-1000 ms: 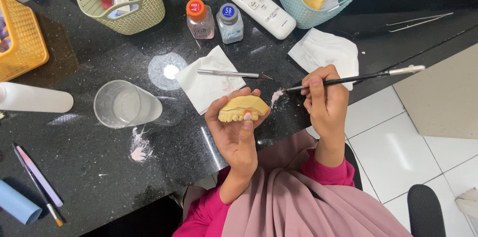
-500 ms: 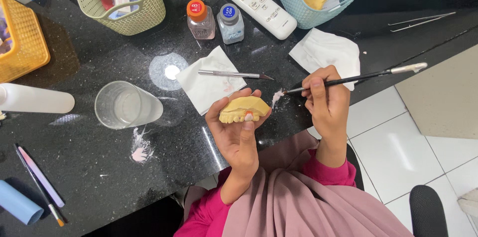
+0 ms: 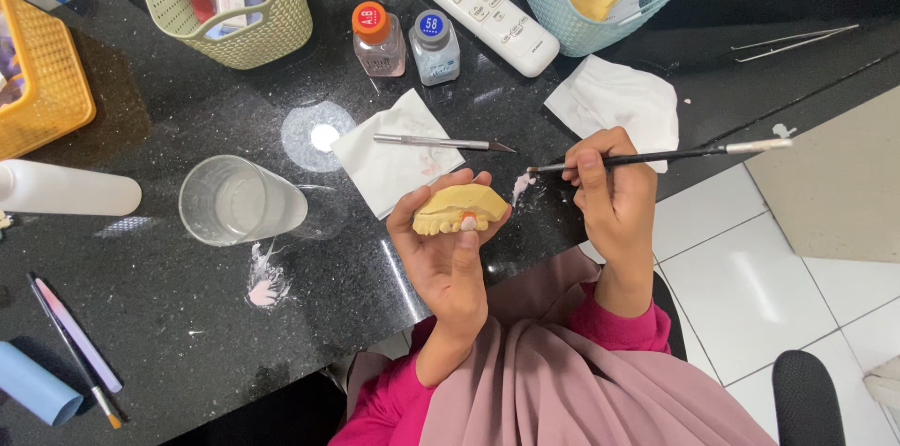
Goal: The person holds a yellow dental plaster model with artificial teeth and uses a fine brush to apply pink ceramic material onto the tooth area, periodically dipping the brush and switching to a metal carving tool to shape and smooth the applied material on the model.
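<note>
Left hand grip still grasping yellow dental cast, right hand grip still pinching brush, tip lifted slightly

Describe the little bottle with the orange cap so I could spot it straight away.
Start at the black stone counter and look to its far edge, between the pale green woven basket and the white remote control. Two small bottles stand side by side there. The orange-capped bottle is the left one, with a clear pinkish body, while its neighbour has a grey-blue cap.
</note>
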Demonstrator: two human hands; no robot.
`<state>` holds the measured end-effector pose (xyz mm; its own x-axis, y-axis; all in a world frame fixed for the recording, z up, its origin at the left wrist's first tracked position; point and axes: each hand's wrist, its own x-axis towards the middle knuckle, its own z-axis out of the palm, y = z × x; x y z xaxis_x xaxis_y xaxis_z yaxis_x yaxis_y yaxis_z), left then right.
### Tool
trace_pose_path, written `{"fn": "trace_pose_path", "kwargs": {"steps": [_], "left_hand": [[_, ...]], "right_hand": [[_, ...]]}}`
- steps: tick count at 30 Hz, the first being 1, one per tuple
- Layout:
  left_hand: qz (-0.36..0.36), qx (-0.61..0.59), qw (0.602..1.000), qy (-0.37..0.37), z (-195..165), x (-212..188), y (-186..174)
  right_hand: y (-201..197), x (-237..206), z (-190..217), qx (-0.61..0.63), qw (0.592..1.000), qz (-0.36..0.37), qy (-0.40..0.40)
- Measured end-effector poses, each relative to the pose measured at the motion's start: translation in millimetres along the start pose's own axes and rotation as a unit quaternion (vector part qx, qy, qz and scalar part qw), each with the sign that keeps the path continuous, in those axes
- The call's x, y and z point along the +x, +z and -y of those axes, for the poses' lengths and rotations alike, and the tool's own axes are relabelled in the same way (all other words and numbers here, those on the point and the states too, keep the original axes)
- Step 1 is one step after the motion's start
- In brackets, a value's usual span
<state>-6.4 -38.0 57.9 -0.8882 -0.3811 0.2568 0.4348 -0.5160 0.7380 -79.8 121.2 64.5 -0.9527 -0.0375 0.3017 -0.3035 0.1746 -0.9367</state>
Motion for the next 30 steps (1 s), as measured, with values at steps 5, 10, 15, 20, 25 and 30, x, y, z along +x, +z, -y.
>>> {"fn": "trace_pose_path", "kwargs": {"steps": [5,10,15,20,25,30], "left_hand": [[0.001,0.009,1.0,0.007,-0.5,0.4,0.2],[-0.002,0.013,1.0,0.005,0.6,0.0,-0.8],[-0.006,0.007,1.0,0.005,1.1,-0.9,-0.4],[-0.005,0.015,1.0,0.005,1.2,-1.6,-1.0],[-0.006,0.008,1.0,0.008,1.9,-1.1,-0.4],[-0.006,0.014,1.0,0.005,1.2,-1.6,-0.9]], "right_hand": [[-0.9,-0.8,-1.4,0.052,0.997,-0.022,0.045],[-1.8,-0.5,-2.4,-0.014,1.0,0.015,-0.003],[-1.7,-2.3,-2.1,0.037,0.999,0.0,0.027],[-2.4,-1.2,-2.1,-0.023,0.999,0.036,-0.011],[-2.2,-1.2,-2.3,0.032,0.999,0.011,0.015],[-1.9,-1.8,-2.4,-0.01,0.999,0.035,-0.013]]}}
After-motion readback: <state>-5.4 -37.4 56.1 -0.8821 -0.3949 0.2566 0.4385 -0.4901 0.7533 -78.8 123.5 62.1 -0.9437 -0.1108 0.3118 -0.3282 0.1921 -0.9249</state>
